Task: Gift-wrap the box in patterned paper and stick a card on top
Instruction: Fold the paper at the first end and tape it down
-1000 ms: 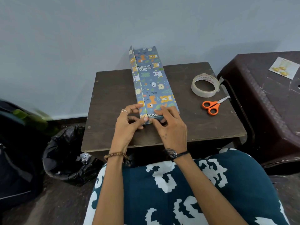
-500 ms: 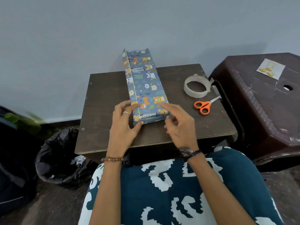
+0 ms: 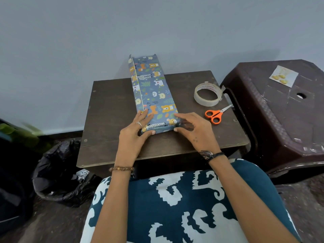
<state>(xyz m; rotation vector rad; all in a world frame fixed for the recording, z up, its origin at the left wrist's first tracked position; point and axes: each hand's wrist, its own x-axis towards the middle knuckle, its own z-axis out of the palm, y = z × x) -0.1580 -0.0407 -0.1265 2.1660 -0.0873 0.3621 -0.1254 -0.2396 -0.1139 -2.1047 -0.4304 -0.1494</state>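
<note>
Both hands rest flat-fingered on the wrapped box (image 3: 152, 95) lying lengthwise on the small table (image 3: 112, 109): left hand (image 3: 134, 133) pressing the near-left corner, right hand (image 3: 192, 131) the near-right. I judge end-folding underway; next I need the tape roll (image 3: 207, 93).

I see a plain pale grey-blue wall (image 3: 157, 23) filling the upper half of my view, evenly lit, with a dark skirting (image 3: 63, 133) along its foot. A small dark brown table (image 3: 108, 109) stands against the wall. Just beside it on the right is a dark brown plastic stool (image 3: 280, 120) with a hole in its top. The floor (image 3: 52, 223) is dark and rough. Left of the table sits a bin (image 3: 57, 174) lined with a black bag.
</note>
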